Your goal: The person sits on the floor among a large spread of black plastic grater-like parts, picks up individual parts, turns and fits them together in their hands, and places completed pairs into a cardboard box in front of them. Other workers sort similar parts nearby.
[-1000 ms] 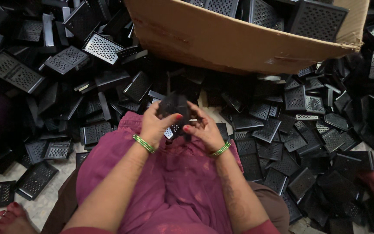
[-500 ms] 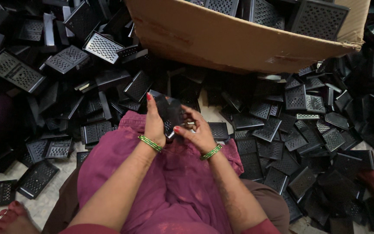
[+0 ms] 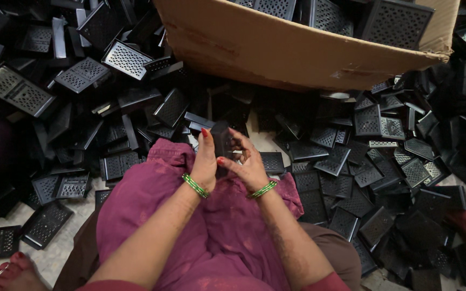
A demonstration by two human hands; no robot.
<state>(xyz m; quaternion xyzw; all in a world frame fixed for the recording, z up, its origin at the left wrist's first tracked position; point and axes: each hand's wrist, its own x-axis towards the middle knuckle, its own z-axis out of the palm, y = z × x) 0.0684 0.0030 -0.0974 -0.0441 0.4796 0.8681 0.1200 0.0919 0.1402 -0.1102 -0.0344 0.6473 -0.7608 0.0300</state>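
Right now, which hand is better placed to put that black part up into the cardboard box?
Probably the right hand: it sits nearer the cardboard box. The left hand grips the black part flat against its palm; either could reach.

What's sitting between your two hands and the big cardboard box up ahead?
In the head view, loose black perforated plastic panels lie heaped between the hands and the brown cardboard box. The left hand and right hand hold one small black plastic part.
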